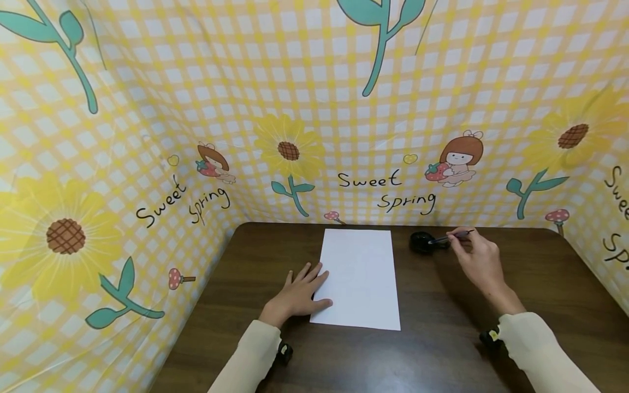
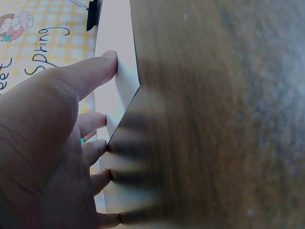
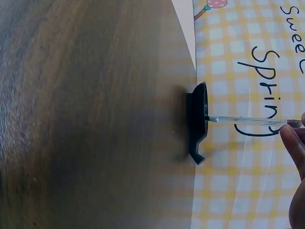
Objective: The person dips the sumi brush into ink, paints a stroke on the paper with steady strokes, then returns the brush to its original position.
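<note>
A white sheet of paper lies on the dark wooden table. The left hand rests with spread fingers on its left edge; in the left wrist view the thumb of that hand lies on the paper. Right of the sheet stands a small black dish, seen side-on in the right wrist view as a black dish with a short handle-like end. The right hand pinches a thin brush-like stick; the stick's dark tip meets the dish. Only part of the right hand shows there.
The wooden table reaches back to a yellow checked cloth printed with flowers and lettering, which hangs behind and at both sides. A small black device is at the left wrist, another black device at the right.
</note>
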Tool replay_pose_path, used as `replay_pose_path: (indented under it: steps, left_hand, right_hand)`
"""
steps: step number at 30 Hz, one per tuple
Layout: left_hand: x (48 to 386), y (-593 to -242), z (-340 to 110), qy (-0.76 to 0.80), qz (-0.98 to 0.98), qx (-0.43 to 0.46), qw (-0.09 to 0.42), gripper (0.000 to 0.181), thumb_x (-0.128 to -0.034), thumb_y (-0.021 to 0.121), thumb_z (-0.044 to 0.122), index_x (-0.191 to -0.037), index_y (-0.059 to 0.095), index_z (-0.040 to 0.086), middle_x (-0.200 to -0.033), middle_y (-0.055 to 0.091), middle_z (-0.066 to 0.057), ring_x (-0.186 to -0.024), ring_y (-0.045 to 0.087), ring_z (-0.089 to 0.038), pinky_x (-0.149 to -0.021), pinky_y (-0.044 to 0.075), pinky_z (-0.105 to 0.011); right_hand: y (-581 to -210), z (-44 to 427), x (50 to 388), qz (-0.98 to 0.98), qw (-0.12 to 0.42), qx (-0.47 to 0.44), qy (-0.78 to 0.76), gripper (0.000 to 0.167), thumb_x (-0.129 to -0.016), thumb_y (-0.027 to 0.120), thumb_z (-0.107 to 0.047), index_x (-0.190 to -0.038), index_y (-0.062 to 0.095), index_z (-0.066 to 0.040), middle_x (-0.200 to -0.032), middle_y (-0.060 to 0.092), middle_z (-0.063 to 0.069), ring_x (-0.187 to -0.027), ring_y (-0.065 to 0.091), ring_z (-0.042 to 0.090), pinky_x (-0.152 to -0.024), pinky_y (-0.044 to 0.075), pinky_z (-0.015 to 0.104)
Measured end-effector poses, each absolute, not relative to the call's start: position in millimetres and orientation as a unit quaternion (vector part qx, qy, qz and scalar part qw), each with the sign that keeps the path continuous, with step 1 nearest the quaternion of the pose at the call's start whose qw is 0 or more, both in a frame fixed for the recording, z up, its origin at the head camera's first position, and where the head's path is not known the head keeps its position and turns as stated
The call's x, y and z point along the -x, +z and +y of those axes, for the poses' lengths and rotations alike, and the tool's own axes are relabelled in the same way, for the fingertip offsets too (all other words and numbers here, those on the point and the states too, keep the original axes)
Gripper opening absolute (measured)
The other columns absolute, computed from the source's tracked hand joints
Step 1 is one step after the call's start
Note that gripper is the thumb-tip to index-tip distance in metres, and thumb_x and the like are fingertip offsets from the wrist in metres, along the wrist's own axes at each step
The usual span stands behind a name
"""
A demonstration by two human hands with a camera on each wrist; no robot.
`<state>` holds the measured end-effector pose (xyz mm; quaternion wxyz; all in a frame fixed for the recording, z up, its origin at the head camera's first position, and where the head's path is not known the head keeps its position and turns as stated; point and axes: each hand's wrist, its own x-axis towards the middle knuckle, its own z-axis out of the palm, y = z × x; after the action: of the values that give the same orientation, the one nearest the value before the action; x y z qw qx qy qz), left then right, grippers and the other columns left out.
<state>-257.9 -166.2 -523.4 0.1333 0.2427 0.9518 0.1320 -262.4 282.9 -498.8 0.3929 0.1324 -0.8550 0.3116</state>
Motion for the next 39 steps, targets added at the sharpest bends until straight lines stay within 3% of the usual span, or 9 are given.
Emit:
replay_pose_path:
  steps: [8, 11, 13, 16, 21, 39]
  left_hand:
    - [258, -525, -168, 0.136, 0.951, -0.245, 0.133, 0.082, -0.1038, 0.057, 0.062, -0.17, 0.032, 0.021, -0.18, 0.016, -0.007, -0.167, 0.009, -0.04, -0.126, 0.007, -0.078]
    - [258, -526, -167, 0.136, 0.951, -0.244, 0.132, 0.082, -0.104, 0.056, 0.062, -0.17, 0.032, 0.021, -0.18, 0.016, -0.007, -0.167, 0.009, -0.04, -0.126, 0.007, -0.078]
    - [258, -526, -167, 0.136, 0.951, -0.244, 0.131, 0.082, -0.104, 0.056, 0.062, -0.17, 0.031, 0.021, -0.181, 0.015, -0.007, -0.167, 0.008, -0.04, -0.126, 0.007, -0.077]
    - [257, -527, -167, 0.137, 0.952, -0.242, 0.13, 0.082, -0.1039, 0.057, 0.062, -0.17, 0.032, 0.021, -0.18, 0.016, -0.007, -0.167, 0.008, -0.04, -0.126, 0.006, -0.077]
    - [257, -527, -168, 0.137, 0.952, -0.24, 0.129, 0.082, -0.1033, 0.058, 0.062, -0.17, 0.033, 0.021, -0.18, 0.017, -0.007, -0.168, 0.009, -0.04, -0.126, 0.007, -0.077]
    - [259, -529, -168, 0.134, 0.953, -0.242, 0.126, 0.082, -0.1031, 0.058, 0.063, -0.17, 0.032, 0.022, -0.18, 0.017, -0.007, -0.168, 0.009, -0.039, -0.126, 0.007, -0.077]
  right_hand:
    - [-495, 282, 262, -0.854, 0.4, -0.12, 0.311, 0.014, -0.096, 0.076, 0.0, -0.11, 0.072, 0.0, -0.101, 0.081, 0.012, -0.098, 0.05, -0.025, -0.068, 0.05, 0.011]
    - [-495, 280, 262, -0.855, 0.396, -0.117, 0.314, 0.014, -0.097, 0.076, -0.001, -0.111, 0.072, -0.001, -0.102, 0.081, 0.011, -0.097, 0.053, -0.022, -0.068, 0.049, 0.011]
    - [-496, 279, 262, -0.856, 0.39, -0.116, 0.319, 0.014, -0.098, 0.075, -0.002, -0.111, 0.072, -0.001, -0.103, 0.081, 0.012, -0.095, 0.059, -0.015, -0.068, 0.047, 0.006]
    - [-497, 275, 262, -0.859, 0.382, -0.112, 0.321, 0.013, -0.099, 0.074, -0.003, -0.112, 0.071, 0.0, -0.104, 0.081, 0.012, -0.091, 0.071, 0.007, -0.07, 0.042, 0.0]
    - [-499, 272, 264, -0.865, 0.37, -0.102, 0.322, 0.012, -0.101, 0.072, -0.005, -0.112, 0.071, 0.0, -0.103, 0.08, 0.013, -0.089, 0.075, 0.031, -0.071, 0.04, -0.002]
    - [-502, 281, 262, -0.871, 0.356, -0.096, 0.324, 0.011, -0.101, 0.071, -0.004, -0.112, 0.068, 0.0, -0.101, 0.079, 0.015, -0.088, 0.076, 0.037, -0.073, 0.038, -0.006]
